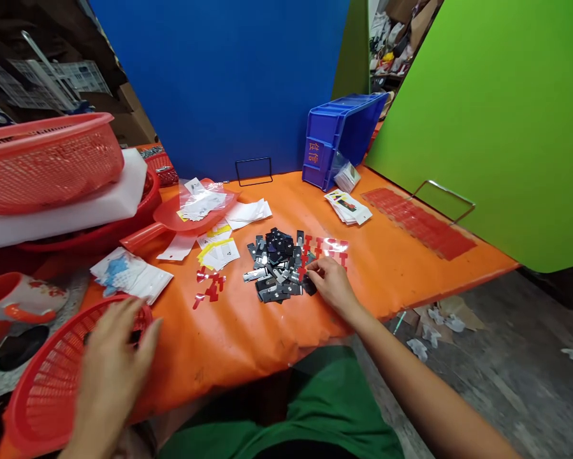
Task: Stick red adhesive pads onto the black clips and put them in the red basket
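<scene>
My left hand [116, 357] is over the red plastic basket [42, 395], smeared by motion. Its thumb and fingers look apart, and small dark pieces show in the basket beside them. My right hand [331, 284] rests at the right edge of a pile of small black and silver metal clips [279, 264]. Its thumb and fingertips are pinched together close to a black piece and a red sticker; what is between them is too small to make out. Partly under that hand lies a clear sheet with red T-shaped stickers [336, 245]. Loose red pieces [212, 287] lie left of the pile.
A red dustpan [171, 217] holds bagged white cards. Printed cards [348, 207] lie near a tipped blue crate [322, 146]. Red sheets [420, 223] are at the right. A mug [23, 299] and stacked red baskets [51, 166] crowd the left. Blue and green boards stand behind.
</scene>
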Tool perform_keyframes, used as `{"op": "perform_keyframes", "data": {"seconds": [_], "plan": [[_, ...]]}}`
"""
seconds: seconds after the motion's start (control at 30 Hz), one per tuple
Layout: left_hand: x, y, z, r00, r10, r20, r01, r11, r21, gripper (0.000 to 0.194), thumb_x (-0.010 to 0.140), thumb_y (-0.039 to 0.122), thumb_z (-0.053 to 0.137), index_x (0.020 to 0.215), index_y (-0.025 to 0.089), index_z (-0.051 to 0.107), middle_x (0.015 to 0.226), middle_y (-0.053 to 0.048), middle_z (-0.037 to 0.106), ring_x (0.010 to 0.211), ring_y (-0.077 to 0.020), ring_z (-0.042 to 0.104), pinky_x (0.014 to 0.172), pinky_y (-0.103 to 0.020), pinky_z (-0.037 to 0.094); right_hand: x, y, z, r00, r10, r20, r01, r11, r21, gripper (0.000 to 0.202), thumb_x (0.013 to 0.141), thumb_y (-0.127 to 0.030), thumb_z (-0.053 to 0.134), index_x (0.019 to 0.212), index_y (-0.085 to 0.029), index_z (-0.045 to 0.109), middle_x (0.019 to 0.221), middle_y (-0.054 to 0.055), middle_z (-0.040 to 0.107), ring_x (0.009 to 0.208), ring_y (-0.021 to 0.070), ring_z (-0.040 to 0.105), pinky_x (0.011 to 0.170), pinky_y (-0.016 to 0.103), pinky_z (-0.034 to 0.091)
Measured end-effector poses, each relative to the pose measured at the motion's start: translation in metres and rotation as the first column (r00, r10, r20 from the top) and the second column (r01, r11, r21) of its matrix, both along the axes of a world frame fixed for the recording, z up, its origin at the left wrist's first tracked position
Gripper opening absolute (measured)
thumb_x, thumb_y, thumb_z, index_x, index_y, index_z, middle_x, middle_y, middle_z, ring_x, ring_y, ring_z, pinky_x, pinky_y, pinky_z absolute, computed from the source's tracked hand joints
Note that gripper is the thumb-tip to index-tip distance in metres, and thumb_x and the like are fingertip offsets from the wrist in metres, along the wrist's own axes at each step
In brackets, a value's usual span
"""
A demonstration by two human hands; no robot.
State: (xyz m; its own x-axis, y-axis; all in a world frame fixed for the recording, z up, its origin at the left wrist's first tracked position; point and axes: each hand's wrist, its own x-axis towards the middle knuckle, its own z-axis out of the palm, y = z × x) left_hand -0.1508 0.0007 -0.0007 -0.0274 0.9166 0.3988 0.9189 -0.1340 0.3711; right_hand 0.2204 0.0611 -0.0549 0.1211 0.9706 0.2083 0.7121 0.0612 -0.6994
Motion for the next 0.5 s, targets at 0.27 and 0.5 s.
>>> {"op": "perform_keyframes", "data": {"seconds": [0.27, 0.5], "plan": [[0.174, 0.048, -0.03, 0.872, -0.487, -0.043, 0.479, 0.868, -0.134, 0.023, 0.085, 0.021, 0.051, 0.102, 0.024, 0.066, 0.134, -0.008, 0.045, 0.134, -0.03, 0.025, 0.107, -0.051, 0.027, -0.009, 0.017, 0.005, 0.989, -0.02, 0.143, 0.049, 0.978, -0.203, 0.01, 0.074, -0.016, 0.058, 0.065, -0.018, 0.06, 0.08, 0.004, 0.061, 0.073, 0.017, 0.055, 0.056, 0.024, 0.033], [0.213, 0.088, -0.041, 0.803, -0.569, -0.175, 0.521, 0.814, -0.257, 0.052, 0.072, 0.044, 0.067, 0.121, 0.028, 0.057, 0.15, -0.011, 0.023, 0.138, -0.0383, 0.007, 0.107, -0.059, 0.014, -0.009, 0.018, 0.007, 0.979, 0.0, 0.204, 0.041, 0.98, -0.195, 0.005, 0.073, -0.015, 0.059, 0.078, -0.017, 0.061, 0.08, 0.006, 0.061, 0.069, 0.0171, 0.055, 0.055, 0.024, 0.034]]}}
